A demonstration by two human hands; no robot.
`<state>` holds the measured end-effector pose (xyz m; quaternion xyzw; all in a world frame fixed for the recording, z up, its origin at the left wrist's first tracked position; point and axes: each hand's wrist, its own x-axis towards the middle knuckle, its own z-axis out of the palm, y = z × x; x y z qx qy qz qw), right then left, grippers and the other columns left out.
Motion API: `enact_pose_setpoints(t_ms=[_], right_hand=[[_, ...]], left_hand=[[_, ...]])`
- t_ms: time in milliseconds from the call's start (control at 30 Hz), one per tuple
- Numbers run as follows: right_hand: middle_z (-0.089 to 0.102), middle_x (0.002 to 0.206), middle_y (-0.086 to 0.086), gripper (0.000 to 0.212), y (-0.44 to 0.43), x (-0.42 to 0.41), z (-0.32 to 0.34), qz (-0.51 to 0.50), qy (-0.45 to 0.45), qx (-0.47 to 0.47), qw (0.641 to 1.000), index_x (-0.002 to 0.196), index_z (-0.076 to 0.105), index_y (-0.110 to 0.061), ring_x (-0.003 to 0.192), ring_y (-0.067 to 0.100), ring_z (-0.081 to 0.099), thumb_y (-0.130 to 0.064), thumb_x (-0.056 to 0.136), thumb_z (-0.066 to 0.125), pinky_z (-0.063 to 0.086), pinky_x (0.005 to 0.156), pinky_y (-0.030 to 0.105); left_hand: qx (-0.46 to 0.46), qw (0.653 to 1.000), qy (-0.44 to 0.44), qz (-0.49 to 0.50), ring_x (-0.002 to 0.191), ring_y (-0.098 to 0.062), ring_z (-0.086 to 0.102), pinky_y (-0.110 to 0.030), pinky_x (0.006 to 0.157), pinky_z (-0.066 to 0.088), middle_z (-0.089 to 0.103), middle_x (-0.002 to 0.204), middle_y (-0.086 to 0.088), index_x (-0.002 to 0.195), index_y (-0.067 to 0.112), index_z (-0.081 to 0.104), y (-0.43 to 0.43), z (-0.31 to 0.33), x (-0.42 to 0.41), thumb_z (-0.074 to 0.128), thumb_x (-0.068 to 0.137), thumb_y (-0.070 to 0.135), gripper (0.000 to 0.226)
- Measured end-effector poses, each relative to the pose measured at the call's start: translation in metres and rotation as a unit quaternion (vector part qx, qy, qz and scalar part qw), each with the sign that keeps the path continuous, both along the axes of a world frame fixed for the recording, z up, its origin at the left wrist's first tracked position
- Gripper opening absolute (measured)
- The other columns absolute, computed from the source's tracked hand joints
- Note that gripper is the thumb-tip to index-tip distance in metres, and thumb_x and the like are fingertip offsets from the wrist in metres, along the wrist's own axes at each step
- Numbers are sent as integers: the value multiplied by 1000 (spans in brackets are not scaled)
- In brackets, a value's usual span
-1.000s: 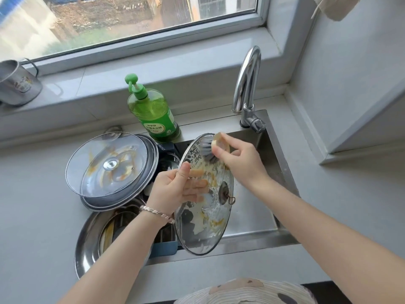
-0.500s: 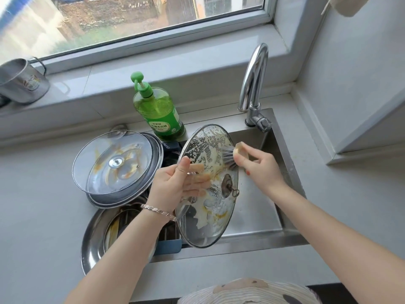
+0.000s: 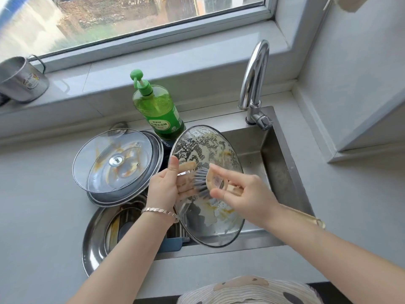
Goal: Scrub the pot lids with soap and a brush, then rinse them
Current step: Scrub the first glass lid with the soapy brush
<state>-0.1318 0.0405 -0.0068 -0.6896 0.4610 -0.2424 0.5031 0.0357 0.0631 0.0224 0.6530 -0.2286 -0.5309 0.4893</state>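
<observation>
While the left hand (image 3: 163, 187) grips the left rim of a sudsy, yellow-streaked glass lid (image 3: 206, 145) tilted over the sink (image 3: 282, 167), the right hand (image 3: 249, 198) pinches the brush (image 3: 200, 183) near its head, bristles against the lid's middle. Scrubbing looks partway through, rinsing not begun: left of the sink a second stained lid (image 3: 114, 161) waits on a stack (image 3: 122, 197), and behind the sink the tap (image 3: 254, 84) shows no water.

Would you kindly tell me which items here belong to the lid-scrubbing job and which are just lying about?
Job: soapy lid, held in left hand; brush, in right hand; stained lid; soap bottle; tap.
Lying about: metal mug; steel basin.
</observation>
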Motion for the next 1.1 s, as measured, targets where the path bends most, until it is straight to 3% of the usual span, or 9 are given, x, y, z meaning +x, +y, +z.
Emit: enact_pose_setpoints(t_ms=[133, 233, 333, 533, 600, 667, 800, 933, 1100], right_hand=[[31, 41, -8, 52, -22, -9, -8, -55, 46, -2, 997, 131, 41, -47, 47, 9, 28, -43, 84, 62, 28, 54, 27], [39, 46, -6, 55, 12, 4, 3, 67, 53, -68, 994, 127, 32, -57, 48, 11, 37, -47, 82, 63, 32, 53, 21], [35, 47, -5, 51, -12, -3, -10, -13, 86, -11, 996, 130, 40, -52, 48, 12, 32, -46, 84, 60, 33, 55, 28], [49, 57, -5, 51, 24, 3, 1, 117, 93, -53, 987, 130, 40, -53, 48, 10, 41, -49, 83, 60, 31, 52, 18], [45, 51, -6, 50, -3, 5, -7, 37, 106, -19, 993, 132, 43, -48, 46, 11, 35, -47, 85, 59, 34, 54, 24], [39, 42, -7, 50, -25, 10, -4, -29, 91, -1, 995, 134, 44, -42, 49, 12, 35, -44, 86, 59, 35, 56, 28], [48, 49, -5, 52, 1, 27, 22, 105, 86, -93, 986, 133, 39, -50, 47, 10, 37, -50, 84, 58, 33, 51, 21], [42, 41, -11, 49, -48, 35, 32, 19, 104, -56, 993, 134, 43, -45, 45, 4, 40, -48, 86, 57, 33, 52, 23], [43, 40, -16, 49, -22, 42, 40, 116, 125, -115, 979, 132, 43, -49, 49, 0, 37, -50, 85, 57, 36, 59, 26]], left_hand=[[19, 999, 36, 25, 49, -14, 66, -26, 53, 57, 70, 60, -8, 90, 4, 65, 0, -3, -5, 42, 93, 39, 43], [36, 998, 35, 43, 63, -21, 69, -42, 74, 55, 72, 68, -7, 95, 8, 67, 1, -10, -3, 41, 92, 45, 45], [54, 996, 41, 57, 80, -25, 69, -45, 85, 52, 73, 79, -12, 95, 9, 67, 2, -13, -3, 41, 93, 45, 45], [63, 994, 52, 68, 68, -21, 70, -33, 68, 57, 73, 79, -12, 94, 7, 65, 1, -15, 0, 40, 94, 44, 44], [67, 995, 38, 61, 67, -18, 70, -29, 64, 57, 72, 79, -10, 95, 9, 66, 1, -14, -3, 41, 93, 44, 43], [60, 996, 27, 56, 56, -13, 68, -22, 52, 55, 72, 67, -5, 94, 10, 67, 0, -11, -7, 43, 93, 44, 42], [67, 996, 2, 61, 34, -12, 52, -18, 37, 45, 56, 41, 0, 87, 10, 67, -2, -4, -1, 42, 93, 46, 45], [57, 996, -54, 48, 70, -28, 61, -43, 72, 55, 66, 74, -13, 78, 13, 68, -1, -1, -4, 44, 91, 48, 45], [102, 989, -70, 77, 63, -20, 69, -31, 63, 59, 70, 65, -6, 78, 12, 67, -1, -2, 4, 41, 93, 50, 49]])
